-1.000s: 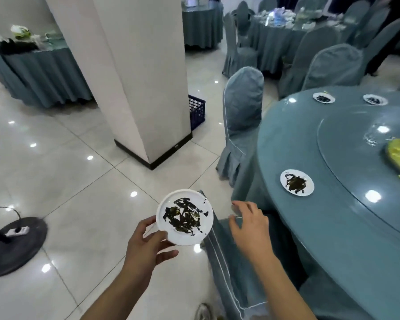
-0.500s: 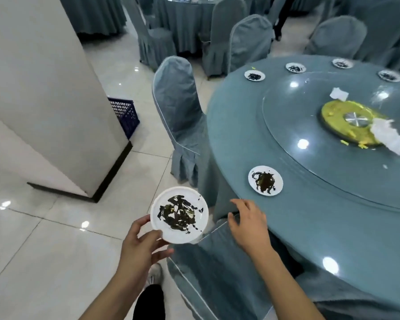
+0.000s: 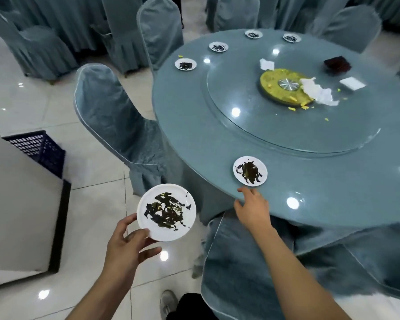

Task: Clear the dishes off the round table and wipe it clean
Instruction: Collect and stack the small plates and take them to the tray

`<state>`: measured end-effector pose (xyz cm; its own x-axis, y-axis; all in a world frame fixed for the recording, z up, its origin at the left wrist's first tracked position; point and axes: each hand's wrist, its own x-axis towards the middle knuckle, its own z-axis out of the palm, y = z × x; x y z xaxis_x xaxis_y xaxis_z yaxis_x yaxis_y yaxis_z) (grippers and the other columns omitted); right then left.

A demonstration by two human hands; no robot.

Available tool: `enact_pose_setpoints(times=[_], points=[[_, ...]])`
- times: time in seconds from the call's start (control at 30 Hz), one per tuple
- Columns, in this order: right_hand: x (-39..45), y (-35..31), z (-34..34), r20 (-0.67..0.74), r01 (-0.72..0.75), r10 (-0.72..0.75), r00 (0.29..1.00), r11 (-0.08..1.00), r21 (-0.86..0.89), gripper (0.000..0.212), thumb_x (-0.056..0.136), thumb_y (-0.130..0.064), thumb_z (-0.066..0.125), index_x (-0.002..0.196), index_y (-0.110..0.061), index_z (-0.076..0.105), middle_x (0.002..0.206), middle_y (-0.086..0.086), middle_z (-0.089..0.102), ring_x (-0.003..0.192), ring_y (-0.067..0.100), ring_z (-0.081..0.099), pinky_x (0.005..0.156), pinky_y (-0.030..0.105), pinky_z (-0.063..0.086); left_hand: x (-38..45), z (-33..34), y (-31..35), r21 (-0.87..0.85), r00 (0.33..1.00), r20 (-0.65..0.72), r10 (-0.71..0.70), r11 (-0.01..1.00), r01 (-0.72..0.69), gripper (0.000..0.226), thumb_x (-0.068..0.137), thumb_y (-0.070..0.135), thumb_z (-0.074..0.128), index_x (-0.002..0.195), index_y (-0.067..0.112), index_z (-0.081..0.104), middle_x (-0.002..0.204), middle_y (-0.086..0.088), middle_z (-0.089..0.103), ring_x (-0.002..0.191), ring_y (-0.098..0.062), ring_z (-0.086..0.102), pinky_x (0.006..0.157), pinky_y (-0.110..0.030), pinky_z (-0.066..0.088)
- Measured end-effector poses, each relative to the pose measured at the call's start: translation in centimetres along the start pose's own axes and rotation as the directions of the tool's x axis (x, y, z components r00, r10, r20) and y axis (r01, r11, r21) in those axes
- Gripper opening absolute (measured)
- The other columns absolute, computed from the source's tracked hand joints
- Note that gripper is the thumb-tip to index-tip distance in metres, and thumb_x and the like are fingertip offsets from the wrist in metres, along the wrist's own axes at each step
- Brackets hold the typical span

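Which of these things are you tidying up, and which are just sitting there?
Part of the job:
held plate in left hand
near plate, right hand just short of it
four far plates, e.g.
round table
napkins and yellow crumbs

Just lying about:
chairs
blue crate
pillar

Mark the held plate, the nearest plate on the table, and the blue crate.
Held plate (image 3: 166, 212), head view, smeared centre.
Nearest table plate (image 3: 250, 171), head view, dark smear at centre.
Blue crate (image 3: 36, 148), head view, lattice side.
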<state>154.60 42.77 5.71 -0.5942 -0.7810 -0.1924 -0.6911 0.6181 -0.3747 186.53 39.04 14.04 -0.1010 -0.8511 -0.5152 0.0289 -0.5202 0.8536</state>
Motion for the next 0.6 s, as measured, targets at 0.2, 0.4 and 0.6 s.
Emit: enact_pose_setpoints(times=[0.2, 0.4, 0.6], points=[[3.1, 0.5, 0.6, -0.038, -0.215, 0.219, 0.975, 0.972, 0.090, 0.039, 0.093, -0.028, 0.055, 0.131, -0.020, 0.055, 0.124, 0.010, 0.057, 0.114, 0.033, 0.055, 0.097, 0.044, 0.039, 5.4, -0.4, 1.8, 0.039, 0.997, 0.071, -0.040, 0.999, 0.037, 0.038, 0.096, -0.003, 0.058, 0.124, 0.023, 0.059, 0.086, -0.014, 0.075, 0.085, -0.036, 0.069, 0.059, -0.036, 0.061], [7.4, 1.9, 1.5, -0.052, -0.443, 0.474, 0.879, 0.853, 0.276, 0.037, 0.091, -0.028, 0.060, 0.124, -0.012, 0.053, 0.119, 0.017, 0.062, 0.112, 0.038, 0.058, 0.095, 0.044, 0.044, 10.7, 0.2, 3.3, 0.089, 0.989, 0.123, -0.084, 0.993, 0.073, 0.038, 0.095, -0.003, 0.059, 0.118, 0.026, 0.062, 0.101, -0.018, 0.073, 0.078, -0.032, 0.071, 0.061, -0.036, 0.062], [11.1, 2.8, 2.3, -0.018, -0.609, 0.676, 0.736, 0.674, 0.419, 0.043, 0.093, -0.032, 0.062, 0.124, -0.006, 0.046, 0.122, 0.022, 0.063, 0.112, 0.042, 0.060, 0.090, 0.045, 0.047, 15.4, 1.9, 5.6, 0.162, 0.982, 0.155, -0.104, 0.984, 0.079, 0.043, 0.094, -0.003, 0.059, 0.130, 0.020, 0.058, 0.100, -0.018, 0.074, 0.072, -0.026, 0.074, 0.059, -0.036, 0.062]])
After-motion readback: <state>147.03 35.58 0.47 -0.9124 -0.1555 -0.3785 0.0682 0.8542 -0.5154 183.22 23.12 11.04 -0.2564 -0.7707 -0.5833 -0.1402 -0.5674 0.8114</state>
